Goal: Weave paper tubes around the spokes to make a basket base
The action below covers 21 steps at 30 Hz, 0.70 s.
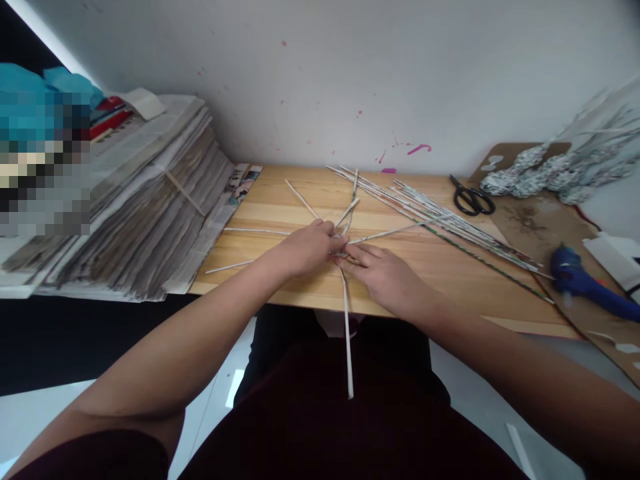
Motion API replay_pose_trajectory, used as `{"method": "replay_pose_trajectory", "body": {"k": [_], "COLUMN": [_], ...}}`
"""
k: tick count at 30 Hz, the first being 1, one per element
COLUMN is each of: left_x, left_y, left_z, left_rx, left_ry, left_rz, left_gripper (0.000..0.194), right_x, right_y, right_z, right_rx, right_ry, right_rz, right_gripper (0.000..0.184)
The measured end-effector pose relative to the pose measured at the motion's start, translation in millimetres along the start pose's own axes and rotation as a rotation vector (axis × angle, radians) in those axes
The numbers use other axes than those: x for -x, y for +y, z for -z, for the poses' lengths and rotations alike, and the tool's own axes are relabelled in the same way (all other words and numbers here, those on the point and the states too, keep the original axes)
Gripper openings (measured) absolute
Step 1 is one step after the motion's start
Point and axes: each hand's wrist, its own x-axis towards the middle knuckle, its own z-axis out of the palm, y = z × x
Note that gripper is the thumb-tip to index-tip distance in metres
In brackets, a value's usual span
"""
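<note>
Thin rolled-paper sticks (349,333) fan out like spokes from a small woven centre between my hands, one of them hanging over the table's front edge toward me. My left hand (313,248) has its fingers closed on the centre from the left. From the right, my right hand (377,270) pinches the same centre, near a stick (395,231) that points right. The centre itself is mostly covered by my fingers. Behind and right of my hands lies a loose bundle of paper sticks (465,233) on the wooden table (280,200).
Black-handled scissors (473,199) lie at the back right. A blue glue gun (590,283) rests on a brown board (530,220), with woven paper pieces (530,170) behind it. Tall stacked newspapers (165,193) stand at the left, against the white wall (320,80).
</note>
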Motion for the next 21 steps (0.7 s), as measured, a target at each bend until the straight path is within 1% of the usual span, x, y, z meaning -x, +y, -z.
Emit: {"method": "replay_pose_trajectory", "body": {"k": [2,4,6,8,10,12,14,18,21], "left_x": [1.1,2.1,2.7,2.8,2.5,2.1,1.7,1.8,2.5], "left_y": [0.6,1.2,1.9,2.4,2.8,3.3,4.1,6.5,7.5], "left_z": [0.4,1.7,3.5,5.0,5.9,6.2,6.9,9.3,9.9], "left_rx": [0.016,0.04,0.059,0.068,0.072,0.074,0.064,0.028,0.015], "left_ry": [0.006,0.011,0.004,-0.012,-0.022,-0.016,-0.02,-0.038,-0.033], "left_rz": [-0.001,0.003,0.013,0.024,0.032,0.038,0.041,0.031,0.023], "left_gripper": [0.045,0.044,0.044,0.043,0.043,0.043,0.042,0.043,0.048], "right_x": [4.7,9.0,11.5,11.6,9.5,5.8,0.6,-12.5,-18.2], "right_y": [4.4,7.0,7.3,6.8,7.0,7.3,5.7,-6.0,-11.8], "right_z": [2.3,3.5,3.1,1.0,-1.8,-3.8,-3.9,1.1,4.7], "right_rx": [-0.052,-0.127,-0.195,-0.214,-0.178,-0.113,-0.026,0.172,0.225], "right_ry": [0.031,0.084,0.154,0.222,0.252,0.221,0.152,-0.004,-0.052], "right_rz": [0.003,0.001,-0.035,-0.092,-0.102,-0.072,-0.05,-0.074,-0.087], "right_gripper": [0.055,0.052,0.049,0.048,0.048,0.049,0.049,0.043,0.04]}}
